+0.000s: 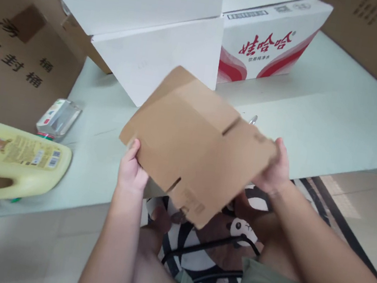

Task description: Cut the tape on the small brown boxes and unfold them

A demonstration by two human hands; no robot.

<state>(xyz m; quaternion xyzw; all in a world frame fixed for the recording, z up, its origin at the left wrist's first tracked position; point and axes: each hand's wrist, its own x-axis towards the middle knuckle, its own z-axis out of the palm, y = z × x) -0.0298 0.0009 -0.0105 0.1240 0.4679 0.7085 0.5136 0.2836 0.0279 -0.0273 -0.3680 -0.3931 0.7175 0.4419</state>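
Both forearms reach up from the person's lap, the left hand (131, 171) gripping the lower left edge of a flat, folded brown corrugated cardboard carton blank (197, 145) and the right hand (276, 171) closed on its right edge, thumb on top. Held tilted in the air, the blank sits just above the near edge of the pale green tabletop (336, 121). Left of it lie a pale yellow plastic jug (11, 162) on its side and a small clear packet (59, 118); behind stand plain white boxes (149, 22) and a red-and-white printed carton (270, 40).
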